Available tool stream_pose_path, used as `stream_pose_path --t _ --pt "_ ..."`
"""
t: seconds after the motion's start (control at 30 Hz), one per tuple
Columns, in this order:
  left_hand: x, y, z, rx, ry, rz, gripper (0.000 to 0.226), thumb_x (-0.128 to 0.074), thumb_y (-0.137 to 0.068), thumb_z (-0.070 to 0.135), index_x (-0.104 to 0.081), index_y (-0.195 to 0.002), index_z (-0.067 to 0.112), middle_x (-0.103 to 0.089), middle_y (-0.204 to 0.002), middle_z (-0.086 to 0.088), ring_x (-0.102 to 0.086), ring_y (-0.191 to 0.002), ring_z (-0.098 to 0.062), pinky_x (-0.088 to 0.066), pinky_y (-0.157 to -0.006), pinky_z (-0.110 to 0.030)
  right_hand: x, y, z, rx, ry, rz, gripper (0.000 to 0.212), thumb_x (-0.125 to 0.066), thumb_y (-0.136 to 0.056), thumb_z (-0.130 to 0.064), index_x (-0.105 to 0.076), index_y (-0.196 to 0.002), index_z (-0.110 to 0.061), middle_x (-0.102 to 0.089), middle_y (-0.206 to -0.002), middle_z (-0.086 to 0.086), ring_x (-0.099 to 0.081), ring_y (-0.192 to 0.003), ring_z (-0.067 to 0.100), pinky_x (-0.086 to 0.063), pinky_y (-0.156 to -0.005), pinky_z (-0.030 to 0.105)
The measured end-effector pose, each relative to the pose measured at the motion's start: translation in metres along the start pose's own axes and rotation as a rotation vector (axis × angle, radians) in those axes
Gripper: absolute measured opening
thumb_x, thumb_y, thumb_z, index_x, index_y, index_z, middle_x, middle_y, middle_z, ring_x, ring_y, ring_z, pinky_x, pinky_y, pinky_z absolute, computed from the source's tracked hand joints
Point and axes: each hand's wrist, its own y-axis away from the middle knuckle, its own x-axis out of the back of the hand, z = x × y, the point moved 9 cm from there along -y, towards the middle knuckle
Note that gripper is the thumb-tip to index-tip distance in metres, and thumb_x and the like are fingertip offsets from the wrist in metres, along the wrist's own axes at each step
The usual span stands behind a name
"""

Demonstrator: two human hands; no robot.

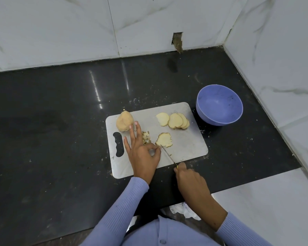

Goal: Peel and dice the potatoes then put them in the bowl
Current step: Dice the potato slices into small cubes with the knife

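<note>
A grey cutting board [188, 141] lies on the black counter. At its far left stands a whole potato [124, 121] with its skin on. Several pale potato slices [174, 120] overlap at the far right. One stack of slices [164, 139] lies mid-board, and a small heap of diced potato [146, 137] sits just left of it. My left hand [140, 150] rests on the board, thumb and forefinger pinched at the near-left edge of that stack, other fingers spread toward the whole potato. My right hand [187, 176] grips a thin knife [168, 155] whose tip touches the stack. The purple bowl [219, 114] is empty.
The black counter [60, 121] meets white marble walls behind and on the right, forming a corner near the bowl. A rough hole [177, 41] is cut in the back wall. Potato scraps dot the counter around the board. The counter's near edge runs by my right forearm.
</note>
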Motion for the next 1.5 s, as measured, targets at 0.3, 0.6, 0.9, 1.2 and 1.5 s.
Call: stream_pose_path --t 0.3,0.6,0.9,1.2,1.5 --pt "-0.003 0.0 0.003 -0.107 0.039 -0.079 0.011 -0.078 -0.074 0.01 -0.074 -0.084 0.014 -0.053 -0.137 -0.012 -0.043 -0.13 -0.033 -0.024 -0.111 -0.04 0.026 0.003 0.035 -0.019 -0.25 0.082 0.032 -0.036 -0.099 -0.045 -0.044 -0.085 -0.017 -0.057 -0.074 0.001 -0.059 -0.07 0.021 -0.043 -0.06 0.028" --pt "-0.023 -0.026 0.028 -0.409 -0.125 -0.39 0.062 -0.083 -0.064 0.014 -0.062 -0.122 0.01 -0.066 -0.112 -0.007 -0.058 -0.101 -0.029 -0.032 -0.091 -0.03 0.041 -0.059 0.009 0.015 -0.543 0.257 0.043 -0.083 -0.069 -0.023 -0.041 -0.078 -0.017 -0.052 -0.074 -0.002 -0.046 -0.061 0.009 -0.036 -0.058 0.025" --pt "-0.027 -0.045 0.034 -0.53 -0.243 -0.409 0.022 -0.067 -0.079 0.006 -0.072 -0.099 0.014 -0.066 -0.092 -0.003 -0.059 -0.086 -0.027 -0.027 -0.077 -0.03 0.055 -0.066 0.018 0.068 -0.687 0.47 0.021 -0.073 -0.079 -0.012 -0.056 -0.092 -0.009 -0.06 -0.079 -0.001 -0.058 -0.074 0.016 -0.046 -0.064 0.026" --pt "-0.003 -0.047 0.013 -0.319 0.112 -0.341 0.041 -0.05 -0.077 -0.015 -0.067 -0.107 0.009 -0.067 -0.099 -0.004 -0.062 -0.09 -0.022 -0.05 -0.078 -0.038 0.045 -0.088 -0.031 0.21 -0.619 0.343 0.026 -0.071 -0.081 -0.012 -0.054 -0.1 -0.007 -0.061 -0.09 0.001 -0.054 -0.084 0.015 -0.033 -0.064 0.021" --pt "0.007 -0.047 0.008 -0.248 0.104 -0.271 0.04 -0.053 -0.084 -0.012 -0.067 -0.113 0.012 -0.066 -0.11 -0.002 -0.06 -0.101 -0.019 -0.05 -0.09 -0.038 0.06 -0.085 0.018 0.055 -0.677 0.24 0.022 -0.071 -0.081 -0.006 -0.052 -0.09 -0.013 -0.067 -0.088 -0.005 -0.064 -0.077 0.009 -0.051 -0.066 0.015"
